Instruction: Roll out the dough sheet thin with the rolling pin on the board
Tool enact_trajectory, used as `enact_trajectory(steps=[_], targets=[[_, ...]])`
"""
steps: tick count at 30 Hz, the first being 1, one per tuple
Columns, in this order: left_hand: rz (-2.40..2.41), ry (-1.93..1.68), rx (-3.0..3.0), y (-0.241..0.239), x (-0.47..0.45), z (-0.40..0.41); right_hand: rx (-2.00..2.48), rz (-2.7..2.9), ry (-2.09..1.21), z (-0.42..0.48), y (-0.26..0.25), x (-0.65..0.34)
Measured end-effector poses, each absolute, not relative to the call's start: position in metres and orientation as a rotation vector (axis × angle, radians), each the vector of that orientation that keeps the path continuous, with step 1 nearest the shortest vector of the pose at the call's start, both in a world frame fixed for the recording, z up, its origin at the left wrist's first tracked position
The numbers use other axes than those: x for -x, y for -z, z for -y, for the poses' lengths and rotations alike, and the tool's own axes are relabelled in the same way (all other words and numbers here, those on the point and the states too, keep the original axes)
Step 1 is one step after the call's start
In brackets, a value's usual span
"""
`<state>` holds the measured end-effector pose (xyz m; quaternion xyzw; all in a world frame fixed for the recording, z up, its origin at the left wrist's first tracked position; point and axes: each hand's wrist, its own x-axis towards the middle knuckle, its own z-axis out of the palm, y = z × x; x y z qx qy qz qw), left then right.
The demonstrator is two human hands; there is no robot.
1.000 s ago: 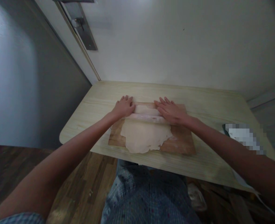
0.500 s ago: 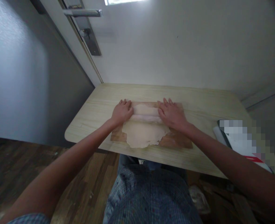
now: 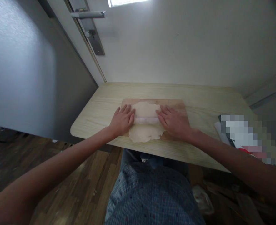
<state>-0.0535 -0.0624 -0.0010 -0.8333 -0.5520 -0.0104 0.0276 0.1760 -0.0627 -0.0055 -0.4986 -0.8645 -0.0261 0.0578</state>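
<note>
A pale rolling pin (image 3: pixel 146 120) lies crosswise on a thin, wide sheet of dough (image 3: pixel 144 134) with a ragged near edge. Under both is a brown wooden board (image 3: pixel 176 103). My left hand (image 3: pixel 123 118) holds the pin's left end from above, its fingers reaching over it. At the right end, my right hand (image 3: pixel 172 120) holds the pin the same way, palm down. The hands cover both ends of the pin. Dough shows in front of the pin and behind it, and its near edge has a small tear.
The light wood table (image 3: pixel 208 100) stands against a white door with a metal handle (image 3: pixel 88 14). On the table's right side lies a dark-edged flat item (image 3: pixel 224 134), partly blurred out. A clear plastic bag (image 3: pixel 202 198) is on the floor below at right.
Both hands have drawn the rolling pin back toward my body, so more dough shows beyond it. The camera view has shifted slightly.
</note>
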Motion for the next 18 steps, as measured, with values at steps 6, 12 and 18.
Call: enact_trajectory(steps=[6, 12, 18], targets=[[1.67, 0.11, 2.545, 0.004, 0.054, 0.068, 1.496, 2.558, 0.152, 0.073, 0.008, -0.175], [1.666, 0.163, 2.583, 0.004, 0.055, 0.068, 1.493, 2.543, 0.12, 0.074, 0.008, -0.174], [1.692, 0.176, 2.619, 0.004, 0.056, 0.058, 1.483, 2.584, 0.099, 0.067, 0.006, -0.174]])
